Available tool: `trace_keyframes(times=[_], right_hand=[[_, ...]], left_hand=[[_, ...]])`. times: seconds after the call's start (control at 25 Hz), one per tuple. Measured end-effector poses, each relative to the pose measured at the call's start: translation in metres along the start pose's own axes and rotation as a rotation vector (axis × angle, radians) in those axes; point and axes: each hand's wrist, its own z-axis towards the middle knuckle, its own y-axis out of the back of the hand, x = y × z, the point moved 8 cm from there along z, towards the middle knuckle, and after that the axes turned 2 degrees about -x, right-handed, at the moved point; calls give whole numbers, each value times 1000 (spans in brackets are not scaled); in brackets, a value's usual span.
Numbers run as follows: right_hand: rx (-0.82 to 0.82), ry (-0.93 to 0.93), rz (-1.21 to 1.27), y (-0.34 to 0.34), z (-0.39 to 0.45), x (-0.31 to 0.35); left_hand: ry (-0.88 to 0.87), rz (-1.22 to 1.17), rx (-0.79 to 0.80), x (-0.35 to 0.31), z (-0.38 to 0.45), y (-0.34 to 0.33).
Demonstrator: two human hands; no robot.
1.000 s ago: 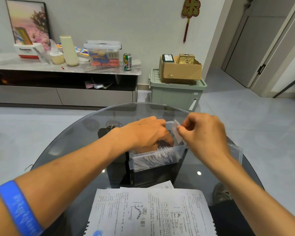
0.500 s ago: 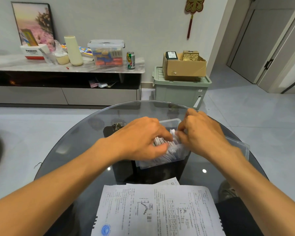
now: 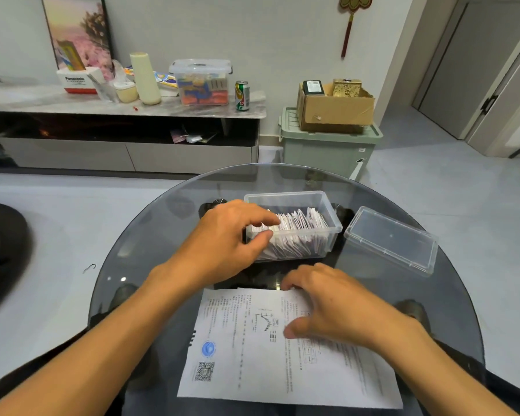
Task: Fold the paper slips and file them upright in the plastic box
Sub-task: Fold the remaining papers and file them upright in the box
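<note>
A clear plastic box (image 3: 327, 210) stands in the middle of the round glass table (image 3: 150, 235). Several folded paper slips (image 3: 297, 225) stand upright in it, leaning. My left hand (image 3: 225, 244) is at the box's left end, its fingers touching the slips and its thumb against the box's front wall. My right hand (image 3: 327, 301) lies over the far edge of a printed paper sheet (image 3: 252, 349) near the table's front, fingers loosely bent, holding nothing.
The box's clear lid (image 3: 394, 240) lies on the table to the right. Behind the table stand a green storage bin (image 3: 321, 151) with a cardboard box (image 3: 333, 111) on it and a low cabinet (image 3: 123, 136) with clutter.
My right hand has left the box, where it slid a slip in, and come down to the printed sheet. My left hand stays at the slips. The camera has tilted down.
</note>
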Motion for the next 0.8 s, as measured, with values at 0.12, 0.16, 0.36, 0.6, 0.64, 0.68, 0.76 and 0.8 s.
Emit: trace_keyframes(times=[0.12, 0.16, 0.36, 0.6, 0.64, 0.68, 0.76, 0.8], right_hand=[[-74, -27, 95, 4, 1, -7], [-123, -50, 141, 8, 0, -10], [-240, -94, 343, 17, -1, -17], [-340, -92, 680, 47, -14, -34], [-389, -127, 842, 53, -17, -41], [-441, -153, 1050, 58, -20, -48], [-540, -183, 1441, 63, -24, -63], [-581, -192, 1579, 64, -25, -68]], left_hand=[[125, -131, -55, 12, 1, 11], [155, -166, -70, 14, 2, 12], [170, -173, -63, 9, 1, 8], [198, -147, -176, 11, 3, 25], [222, -167, -287, 15, 2, 39], [272, -222, -392, 23, 1, 52], [410, -444, -480, 37, -2, 60], [490, -600, -440, 41, -1, 52]])
